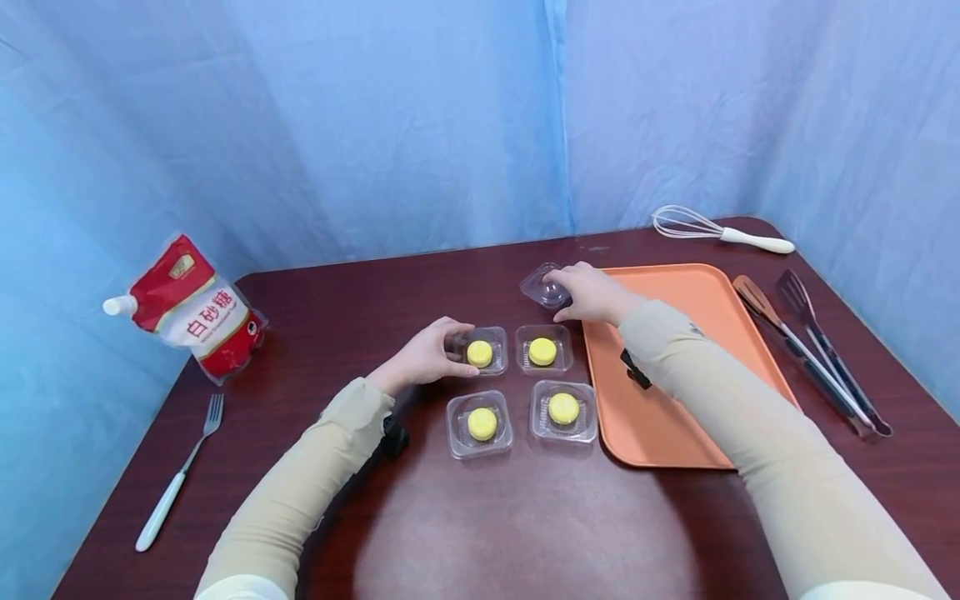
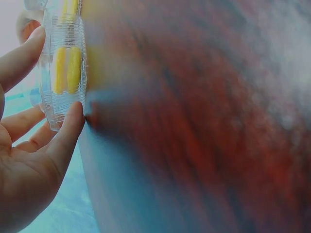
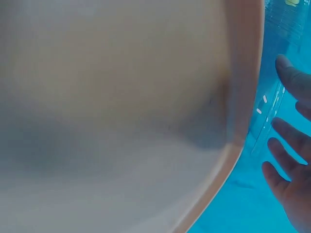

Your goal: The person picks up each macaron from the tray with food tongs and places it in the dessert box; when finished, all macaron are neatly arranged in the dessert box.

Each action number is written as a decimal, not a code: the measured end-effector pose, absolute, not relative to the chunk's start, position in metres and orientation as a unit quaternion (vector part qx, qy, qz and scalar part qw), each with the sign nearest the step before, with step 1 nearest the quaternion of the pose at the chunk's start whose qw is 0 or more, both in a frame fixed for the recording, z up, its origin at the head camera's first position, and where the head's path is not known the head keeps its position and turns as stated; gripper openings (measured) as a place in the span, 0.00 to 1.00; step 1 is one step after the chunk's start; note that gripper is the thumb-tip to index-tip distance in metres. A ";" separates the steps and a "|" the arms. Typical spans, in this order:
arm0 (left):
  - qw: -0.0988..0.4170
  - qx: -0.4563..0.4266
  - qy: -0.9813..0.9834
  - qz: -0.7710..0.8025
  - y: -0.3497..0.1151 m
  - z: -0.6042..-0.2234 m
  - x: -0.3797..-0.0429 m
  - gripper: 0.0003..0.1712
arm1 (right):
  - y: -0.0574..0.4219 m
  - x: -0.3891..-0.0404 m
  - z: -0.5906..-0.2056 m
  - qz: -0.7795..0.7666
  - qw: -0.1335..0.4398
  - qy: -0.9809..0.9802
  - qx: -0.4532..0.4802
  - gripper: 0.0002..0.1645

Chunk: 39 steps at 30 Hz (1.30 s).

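A yellow macaron [image 1: 479,354] sits in a clear plastic box [image 1: 497,333] at the back left of the group. My left hand [image 1: 431,354] holds this box from its left side, thumb and fingers at opposite edges; the left wrist view shows the box [image 2: 53,109] side-on between them. Beyond the boxes, my right hand [image 1: 592,293] reaches over a clear domed lid [image 1: 534,287], its thumb and fingers spread around the near right part. In the right wrist view the fingers [image 3: 286,133] look fairly straight beside the clear plastic. Any contact there is unclear.
Three more clear boxes hold yellow macarons [image 1: 542,352] [image 1: 482,424] [image 1: 563,408]. An orange tray [image 1: 675,417] lies under my right forearm. A whisk [image 1: 712,229], spatula [image 1: 757,296] and tongs [image 1: 832,358] lie right; a fork [image 1: 187,462] and sugar pouch [image 1: 198,312] left.
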<state>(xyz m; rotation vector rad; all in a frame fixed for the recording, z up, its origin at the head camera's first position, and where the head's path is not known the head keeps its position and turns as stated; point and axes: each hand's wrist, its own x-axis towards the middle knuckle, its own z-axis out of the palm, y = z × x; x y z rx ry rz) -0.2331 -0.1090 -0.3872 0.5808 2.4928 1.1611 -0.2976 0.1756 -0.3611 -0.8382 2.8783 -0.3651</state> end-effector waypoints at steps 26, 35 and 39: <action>0.167 0.206 0.878 0.400 -0.110 -0.388 -0.235 0.40 | 0.167 -0.298 -0.372 -0.112 0.061 0.953 -0.274 0.25; 0.168 0.220 0.878 0.390 -0.113 -0.387 -0.234 0.40 | 0.170 -0.295 -0.371 -0.155 0.061 0.947 -0.274 0.20; 0.170 0.223 0.882 0.378 -0.116 -0.385 -0.232 0.41 | 0.173 -0.293 -0.369 -0.191 0.057 0.942 -0.270 0.20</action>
